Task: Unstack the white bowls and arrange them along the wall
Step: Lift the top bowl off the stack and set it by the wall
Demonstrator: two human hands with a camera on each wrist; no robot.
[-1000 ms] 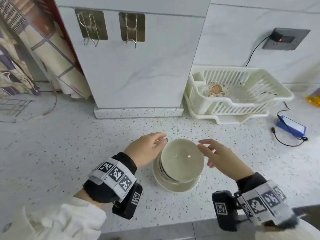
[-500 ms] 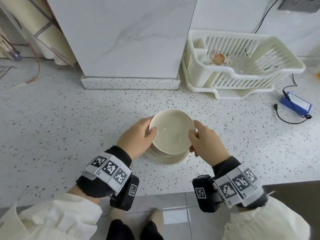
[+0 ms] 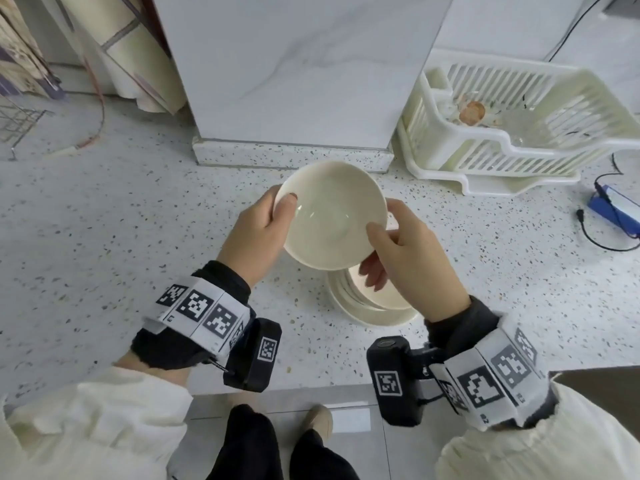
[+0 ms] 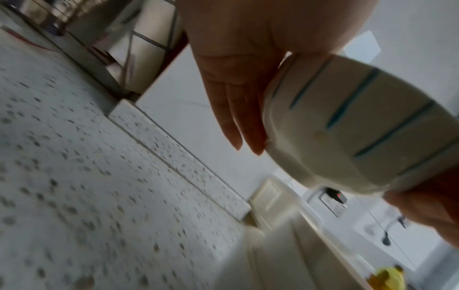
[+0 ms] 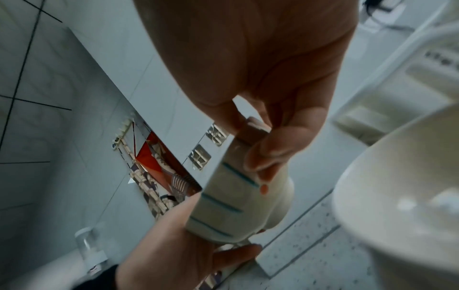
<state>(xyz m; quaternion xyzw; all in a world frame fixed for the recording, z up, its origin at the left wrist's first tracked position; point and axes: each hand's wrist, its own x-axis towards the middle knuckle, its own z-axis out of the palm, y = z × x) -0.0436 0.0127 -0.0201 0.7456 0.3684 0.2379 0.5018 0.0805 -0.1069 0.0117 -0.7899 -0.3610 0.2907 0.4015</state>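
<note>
Left hand [image 3: 258, 233] and right hand [image 3: 412, 258] clamp top bowl [image 3: 332, 216] at opposite rims, keeping it level, probably clear above stack [image 3: 374, 306] on tabletop [image 3: 104, 237].

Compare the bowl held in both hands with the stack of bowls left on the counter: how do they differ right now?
The lifted bowl is in the air, tilted; the stack rests flat on the counter. The lifted bowl is gripped at its rim by the left hand and the right hand; the stack is untouched. The lifted bowl shows fully; the stack is partly hidden. Both are glossy cream-white.
</note>
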